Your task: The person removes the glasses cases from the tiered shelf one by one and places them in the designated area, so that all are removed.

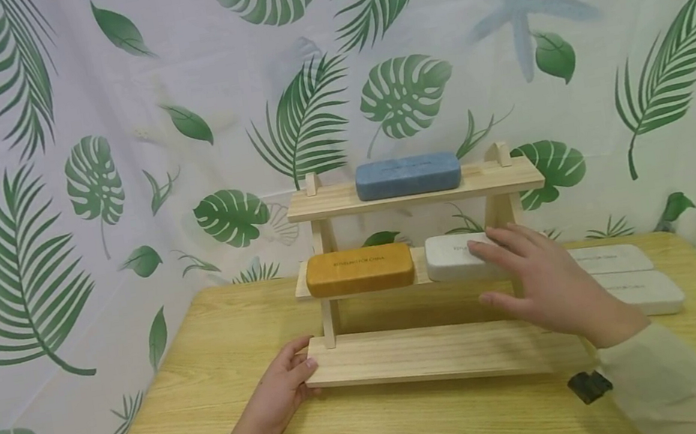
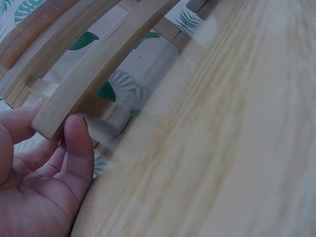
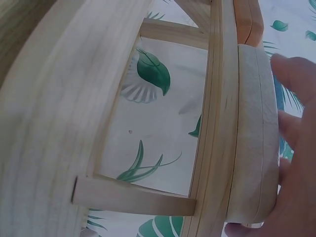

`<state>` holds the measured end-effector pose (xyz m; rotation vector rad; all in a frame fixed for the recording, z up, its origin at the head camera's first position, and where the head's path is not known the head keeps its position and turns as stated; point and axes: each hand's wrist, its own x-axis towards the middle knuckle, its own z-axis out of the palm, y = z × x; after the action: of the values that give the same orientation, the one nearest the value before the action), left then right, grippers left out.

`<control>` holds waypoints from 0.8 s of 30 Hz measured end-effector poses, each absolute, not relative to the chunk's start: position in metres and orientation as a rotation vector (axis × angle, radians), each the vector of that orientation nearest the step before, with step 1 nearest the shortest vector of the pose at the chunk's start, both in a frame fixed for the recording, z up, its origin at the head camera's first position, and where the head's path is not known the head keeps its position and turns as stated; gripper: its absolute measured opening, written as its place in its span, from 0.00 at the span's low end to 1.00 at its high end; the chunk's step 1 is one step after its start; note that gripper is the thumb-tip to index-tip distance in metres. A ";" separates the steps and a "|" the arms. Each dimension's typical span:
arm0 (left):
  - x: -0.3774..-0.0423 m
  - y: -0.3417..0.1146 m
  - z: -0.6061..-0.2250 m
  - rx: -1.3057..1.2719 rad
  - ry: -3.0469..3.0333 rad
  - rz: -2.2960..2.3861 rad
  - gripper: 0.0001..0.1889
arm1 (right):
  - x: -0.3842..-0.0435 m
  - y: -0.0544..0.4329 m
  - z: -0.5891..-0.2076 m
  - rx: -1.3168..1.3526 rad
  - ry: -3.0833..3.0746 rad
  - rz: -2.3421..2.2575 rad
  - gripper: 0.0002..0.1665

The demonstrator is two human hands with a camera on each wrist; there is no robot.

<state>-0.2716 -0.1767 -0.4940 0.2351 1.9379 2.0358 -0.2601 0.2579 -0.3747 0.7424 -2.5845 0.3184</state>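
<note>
A three-tier wooden display stand (image 1: 438, 354) stands on the table. My left hand (image 1: 282, 387) grips the left end of its lowest board, with thumb and fingers round the board (image 2: 74, 94) in the left wrist view. On the middle tier lie an orange glasses case (image 1: 359, 270) and a white glasses case (image 1: 451, 261). Spread over the white case, my right hand (image 1: 546, 284) touches its top with extended fingers, the thumb held apart in front. In the right wrist view these fingers lie along the white case (image 3: 256, 133). A blue glasses case (image 1: 408, 177) sits on the top tier.
Two more white cases (image 1: 640, 292) lie on the table right of the stand, partly behind my right hand. A leaf-printed cloth (image 1: 188, 159) hangs behind and to the left. The yellow wood-grain table (image 1: 423, 433) extends in front.
</note>
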 end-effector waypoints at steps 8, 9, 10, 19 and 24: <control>-0.273 -0.177 -0.494 0.237 1.939 2.038 0.31 | -0.260 0.253 -0.371 0.660 -2.668 0.225 0.48; -0.273 -0.178 -0.494 0.238 1.940 2.038 0.31 | -0.260 0.252 -0.371 0.644 -2.682 0.212 0.48; -0.273 -0.178 -0.494 0.239 1.939 2.039 0.31 | -0.260 0.251 -0.370 0.629 -2.695 0.201 0.49; -0.272 -0.178 -0.493 0.248 1.944 2.040 0.31 | -0.265 0.248 -0.373 0.609 -2.671 0.148 0.48; -0.271 -0.178 -0.494 0.264 1.933 2.035 0.31 | -0.266 0.249 -0.375 0.608 -2.627 0.099 0.47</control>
<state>-0.2711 -0.1778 -0.4940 0.2644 1.9329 2.0353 -0.2663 0.2490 -0.3747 0.6083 -2.6265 0.0992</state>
